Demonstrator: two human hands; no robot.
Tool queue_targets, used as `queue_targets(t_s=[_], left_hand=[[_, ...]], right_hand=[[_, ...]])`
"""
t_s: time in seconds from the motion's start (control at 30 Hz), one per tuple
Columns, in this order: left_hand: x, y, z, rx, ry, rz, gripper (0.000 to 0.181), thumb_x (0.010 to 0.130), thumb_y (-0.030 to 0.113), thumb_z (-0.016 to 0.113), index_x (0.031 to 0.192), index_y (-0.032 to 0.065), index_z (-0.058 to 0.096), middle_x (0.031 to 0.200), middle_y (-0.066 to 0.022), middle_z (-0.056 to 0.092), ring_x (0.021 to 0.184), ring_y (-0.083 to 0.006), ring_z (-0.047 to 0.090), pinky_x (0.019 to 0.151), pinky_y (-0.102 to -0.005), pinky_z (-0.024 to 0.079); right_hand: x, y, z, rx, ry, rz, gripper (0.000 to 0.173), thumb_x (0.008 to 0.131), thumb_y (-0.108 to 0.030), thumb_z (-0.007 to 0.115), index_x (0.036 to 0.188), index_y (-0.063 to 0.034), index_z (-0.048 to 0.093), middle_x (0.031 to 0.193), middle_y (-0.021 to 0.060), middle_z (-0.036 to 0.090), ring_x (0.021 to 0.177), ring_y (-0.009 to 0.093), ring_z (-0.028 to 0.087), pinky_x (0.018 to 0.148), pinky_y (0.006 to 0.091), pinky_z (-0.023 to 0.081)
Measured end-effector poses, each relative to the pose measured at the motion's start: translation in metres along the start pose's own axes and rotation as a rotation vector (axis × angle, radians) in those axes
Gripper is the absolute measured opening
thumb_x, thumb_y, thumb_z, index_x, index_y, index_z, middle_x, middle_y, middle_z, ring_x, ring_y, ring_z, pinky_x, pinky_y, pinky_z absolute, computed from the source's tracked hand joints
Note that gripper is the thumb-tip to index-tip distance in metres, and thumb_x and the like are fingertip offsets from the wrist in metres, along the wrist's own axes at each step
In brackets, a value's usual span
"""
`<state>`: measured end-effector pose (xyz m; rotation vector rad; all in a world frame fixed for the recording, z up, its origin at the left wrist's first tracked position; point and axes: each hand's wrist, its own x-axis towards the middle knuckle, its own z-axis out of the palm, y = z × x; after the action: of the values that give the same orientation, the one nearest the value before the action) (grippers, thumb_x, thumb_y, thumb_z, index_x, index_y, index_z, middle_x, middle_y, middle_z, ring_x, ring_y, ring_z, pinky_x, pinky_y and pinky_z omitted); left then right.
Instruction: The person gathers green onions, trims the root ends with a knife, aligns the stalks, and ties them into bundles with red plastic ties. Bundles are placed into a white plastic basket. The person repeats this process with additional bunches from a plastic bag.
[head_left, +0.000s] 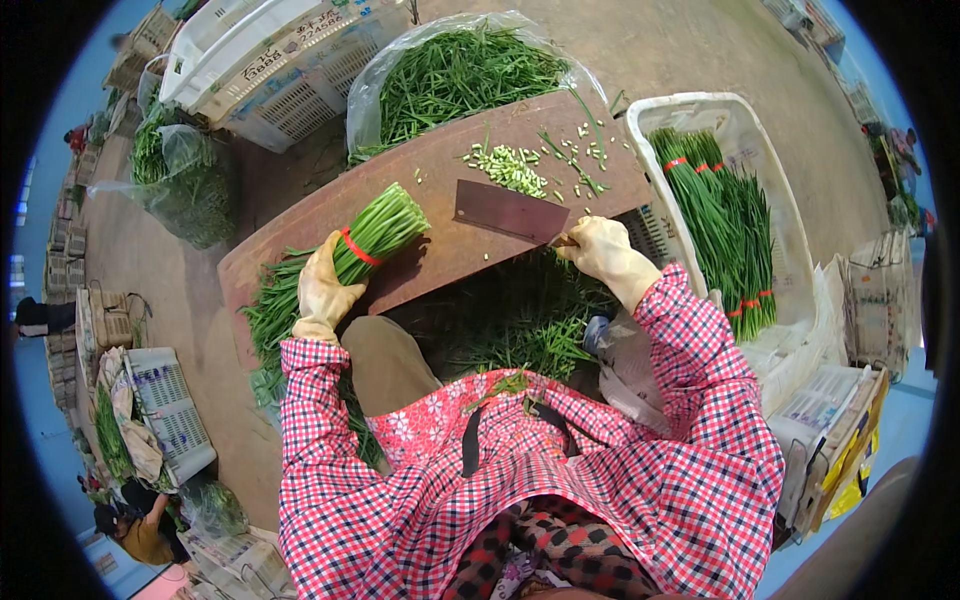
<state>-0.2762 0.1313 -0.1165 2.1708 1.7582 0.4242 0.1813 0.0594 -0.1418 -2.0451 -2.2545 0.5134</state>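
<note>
My left hand (324, 289), in a cream glove, grips a bundle of long green stalks, apparently garlic chives (382, 225), bound with a red band. The bundle's pale, evenly cut ends point up and right over the reddish-brown board (300, 214); its leaves trail off the lower left. My right hand (600, 250), gloved too, holds the handle of a broad rectangular cleaver (511, 211), whose dark blade lies over the board, apart from the bundle. Just beyond the blade is a pile of short cut stalk ends (514, 166), with more bits scattered to the right.
A white plastic crate (796, 247) at right holds several red-banded bundles. Behind the board stands a clear bag of loose greens (469, 79), with large white crates (300, 71) at upper left. Loose leaves (525, 322) lie below the board. A person (146, 529) is at far lower left.
</note>
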Motion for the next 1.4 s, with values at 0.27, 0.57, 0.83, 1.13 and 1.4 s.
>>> queue_targets(t_s=[0.27, 0.57, 0.83, 1.13, 1.4], left_hand=[[-0.010, 0.003, 0.005, 0.027, 0.021, 0.009, 0.093, 0.064, 0.016, 0.088, 0.149, 0.0091, 0.049, 0.136, -0.0185, 0.063, 0.129, -0.0366, 0.058, 0.113, -0.0464, 0.043], [-0.013, 0.007, 0.002, 0.047, 0.035, 0.026, 0.095, 0.066, 0.019, 0.090, 0.150, 0.0088, 0.048, 0.137, -0.0166, 0.062, 0.130, -0.0359, 0.058, 0.114, -0.0464, 0.041], [-0.016, 0.005, 0.007, 0.020, 0.019, 0.019, 0.097, 0.063, 0.015, 0.089, 0.151, 0.0093, 0.048, 0.139, -0.0167, 0.062, 0.133, -0.0351, 0.056, 0.115, -0.0454, 0.042], [-0.035, 0.017, -0.037, -0.057, 0.200, 0.115, 0.077, 0.072, 0.023, 0.093, 0.140, 0.0068, 0.059, 0.126, -0.0168, 0.070, 0.115, -0.0339, 0.068, 0.102, -0.0408, 0.054], [-0.099, 0.051, -0.139, -0.724, 0.101, -0.068, 0.081, 0.073, -0.005, 0.087, 0.147, 0.0031, 0.054, 0.132, -0.0049, 0.069, 0.119, -0.0153, 0.064, 0.108, -0.0324, 0.049]], right_hand=[[0.075, 0.065, -0.035, -0.250, -0.092, 0.000, 0.027, 0.084, -0.040, 0.078, 0.100, -0.0197, 0.082, 0.092, 0.0122, 0.076, 0.091, 0.032, 0.074, 0.082, 0.0444, 0.060], [0.203, 0.067, -0.075, -0.117, 0.357, 0.206, 0.028, 0.087, -0.039, 0.078, 0.096, -0.0124, 0.081, 0.095, 0.0170, 0.076, 0.089, 0.037, 0.074, 0.078, 0.0477, 0.058], [0.087, 0.013, -0.015, -0.153, 0.207, -0.181, 0.031, 0.086, -0.043, 0.078, 0.091, -0.0128, 0.079, 0.093, 0.0117, 0.073, 0.091, 0.033, 0.072, 0.082, 0.0444, 0.059], [0.137, 0.085, -0.039, 0.062, 0.460, 0.408, 0.034, 0.091, -0.039, 0.068, 0.100, -0.0077, 0.080, 0.098, 0.0220, 0.075, 0.097, 0.040, 0.073, 0.087, 0.0496, 0.055], [0.074, 0.040, 0.006, 0.466, 0.322, 0.423, 0.048, 0.089, -0.048, 0.072, 0.107, -0.0043, 0.079, 0.098, 0.0204, 0.078, 0.097, 0.033, 0.075, 0.082, 0.0453, 0.055]])
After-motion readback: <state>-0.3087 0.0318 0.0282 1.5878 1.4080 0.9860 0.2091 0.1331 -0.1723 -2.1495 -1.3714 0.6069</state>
